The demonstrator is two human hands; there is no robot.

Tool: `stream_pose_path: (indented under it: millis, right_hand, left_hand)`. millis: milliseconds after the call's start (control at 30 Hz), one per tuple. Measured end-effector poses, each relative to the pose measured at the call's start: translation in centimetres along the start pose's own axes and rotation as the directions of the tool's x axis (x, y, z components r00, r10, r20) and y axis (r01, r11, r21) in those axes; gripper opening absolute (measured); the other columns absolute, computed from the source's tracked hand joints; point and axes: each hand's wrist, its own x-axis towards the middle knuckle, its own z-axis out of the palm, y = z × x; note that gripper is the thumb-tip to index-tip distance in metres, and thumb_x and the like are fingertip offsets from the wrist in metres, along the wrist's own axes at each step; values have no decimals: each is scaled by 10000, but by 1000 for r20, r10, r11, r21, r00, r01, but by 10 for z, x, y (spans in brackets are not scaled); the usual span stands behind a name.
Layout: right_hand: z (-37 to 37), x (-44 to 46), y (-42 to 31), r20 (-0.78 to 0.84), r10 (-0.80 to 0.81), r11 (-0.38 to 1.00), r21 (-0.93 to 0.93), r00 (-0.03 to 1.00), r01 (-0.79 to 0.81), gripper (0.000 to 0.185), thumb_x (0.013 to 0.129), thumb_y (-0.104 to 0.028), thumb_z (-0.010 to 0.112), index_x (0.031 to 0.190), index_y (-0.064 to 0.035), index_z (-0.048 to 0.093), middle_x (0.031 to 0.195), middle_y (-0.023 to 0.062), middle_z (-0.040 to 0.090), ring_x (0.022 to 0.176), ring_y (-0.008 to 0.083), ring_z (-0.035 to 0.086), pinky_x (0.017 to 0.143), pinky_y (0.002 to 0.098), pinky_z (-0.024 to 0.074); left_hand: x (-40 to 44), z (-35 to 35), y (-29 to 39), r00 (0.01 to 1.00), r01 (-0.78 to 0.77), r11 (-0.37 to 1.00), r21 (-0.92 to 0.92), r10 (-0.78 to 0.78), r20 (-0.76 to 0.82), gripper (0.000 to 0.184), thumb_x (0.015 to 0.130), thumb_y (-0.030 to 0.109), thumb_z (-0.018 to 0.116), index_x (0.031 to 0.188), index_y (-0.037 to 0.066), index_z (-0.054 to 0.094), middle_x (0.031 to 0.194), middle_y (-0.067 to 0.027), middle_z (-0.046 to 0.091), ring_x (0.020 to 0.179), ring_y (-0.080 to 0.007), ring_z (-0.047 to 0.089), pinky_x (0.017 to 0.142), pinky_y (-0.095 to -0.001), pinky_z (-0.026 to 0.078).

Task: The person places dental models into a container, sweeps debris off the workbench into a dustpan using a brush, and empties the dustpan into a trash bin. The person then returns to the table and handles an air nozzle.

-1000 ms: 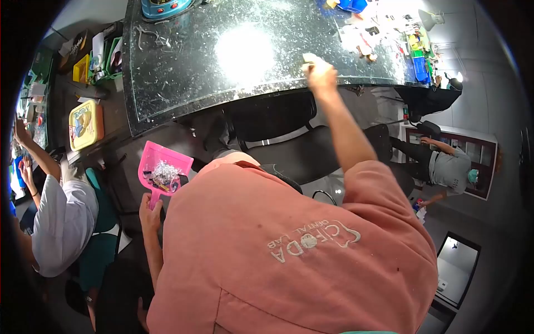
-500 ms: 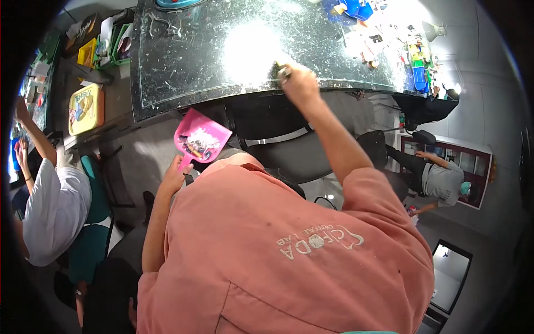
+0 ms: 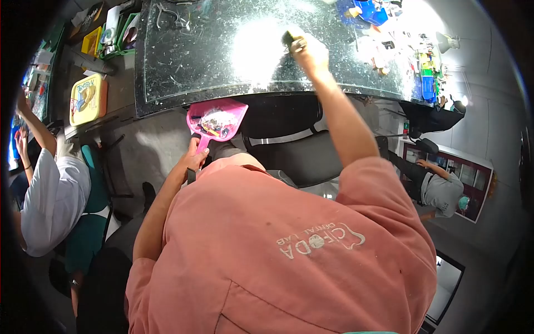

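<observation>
The left hand (image 3: 192,159) is closed around the handle (image 3: 204,143) of a pink dustpan (image 3: 240,113), positioned at the front edge of the black table (image 3: 192,64); contact with the edge cannot be determined. Scraps (image 3: 217,121) lie inside the dustpan. Farther out, well apart from the left, the right hand (image 3: 312,57) grips a small brush (image 3: 288,39) over the tabletop.

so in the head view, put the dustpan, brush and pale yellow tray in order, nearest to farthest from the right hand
From the right hand:
1. Brush: in its grip.
2. Dustpan: in the left hand, by the table edge.
3. Pale yellow tray: far left.
</observation>
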Motion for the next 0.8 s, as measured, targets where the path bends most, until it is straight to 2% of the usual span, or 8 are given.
stream_pose_path:
  millis: [167,233,300,367,567,700,767,800]
  right_hand:
    - [-10,-118,-111,415,-146,988,112,898,108,274,774,-130,634,1039,-83,580,857,172,652,742,365,646,664,456,518]
    - [-41,-141,-137,323,-404,893,343,856,291,344,734,-48,655,1071,-67,586,896,159,659,769,340,656,673,430,531]
    - [-51,-138,-139,270,-331,850,502,904,161,293,779,-89,652,1072,-93,632,906,161,669,774,324,661,672,400,529]
    - [-83,-91,-140,583,49,955,210,811,-208,256,873,-284,560,1088,-159,624,960,160,668,884,333,650,770,433,514]
    - [66,87,28,-98,-129,983,119,987,140,190,904,-250,543,968,-108,652,699,66,632,549,145,582,538,304,484]
    - [98,25,-37,246,-232,681,732,941,-23,176,910,-203,554,932,-43,622,698,73,624,644,136,601,601,274,489]
    - [56,-54,-113,200,-536,843,84,820,531,199,891,-212,508,936,-51,617,796,172,637,700,284,667,657,374,535]
    - [7,-81,-163,556,-436,858,19,708,513,399,844,-88,503,1242,-119,511,898,121,659,769,271,684,644,385,564]
  left_hand:
    - [-6,4,12,998,-56,991,-120,55,-11,353,933,263,568,1127,68,348,722,-10,454,591,-103,432,534,-268,376]
    - [-14,2,21,998,-55,974,-219,53,-16,355,935,244,568,1153,46,371,732,-16,456,594,-109,431,533,-269,374]
    - [-21,-2,19,998,-59,975,-213,51,-42,344,938,226,562,1163,31,390,756,-19,462,620,-111,437,562,-264,380]
    - [-27,-2,13,992,-117,976,-186,107,-65,325,939,221,562,1149,36,397,779,-23,465,652,-108,442,598,-255,381]
    - [-33,-3,7,999,-51,964,-262,50,-8,344,925,231,586,1147,48,397,811,-29,470,696,-108,451,631,-251,388]
    - [-41,-4,12,995,-64,984,-165,51,-80,395,924,259,584,1164,67,336,773,-10,453,631,-88,449,568,-251,401]
    - [-38,-2,-6,993,-99,975,-199,83,-85,390,921,229,580,1177,60,339,777,-12,462,637,-91,461,567,-256,405]
    - [-41,0,-10,992,-105,975,-195,90,-85,389,918,221,581,1177,54,344,785,-12,465,639,-94,466,569,-258,407]
